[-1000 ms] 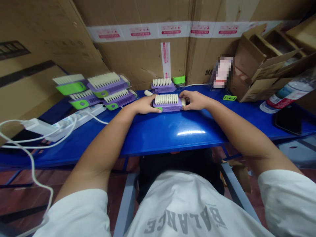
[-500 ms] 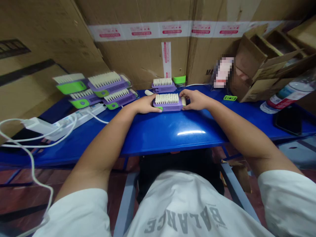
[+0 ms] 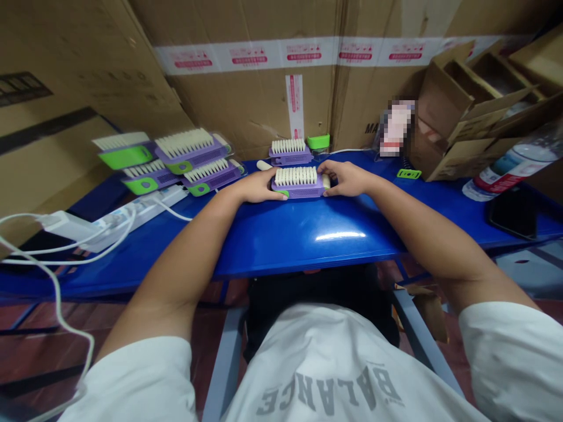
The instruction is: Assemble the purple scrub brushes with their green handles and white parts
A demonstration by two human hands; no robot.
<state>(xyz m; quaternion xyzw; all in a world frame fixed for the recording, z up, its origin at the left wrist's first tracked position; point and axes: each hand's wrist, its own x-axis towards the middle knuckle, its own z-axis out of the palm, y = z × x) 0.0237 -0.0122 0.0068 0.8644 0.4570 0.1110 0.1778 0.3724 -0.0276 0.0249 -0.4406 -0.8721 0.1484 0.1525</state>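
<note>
The left hand (image 3: 259,186) and the right hand (image 3: 347,177) close thumb and fingers around opposite ends of a purple brush (image 3: 299,190) on the blue table (image 3: 281,234), its pale bristles facing up, its body finely perforated, with green at the left end and cream at the right. Farther right are an open, partitioned cardboard box (image 3: 444,99), contents unclear, and a clear bottle (image 3: 505,173) with a red-banded label.

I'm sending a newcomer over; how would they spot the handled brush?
On the blue table, find the left hand and right hand. Between them is a purple brush with upward pale bristles; unlike the other brushes, it has a hand at each end.
</note>
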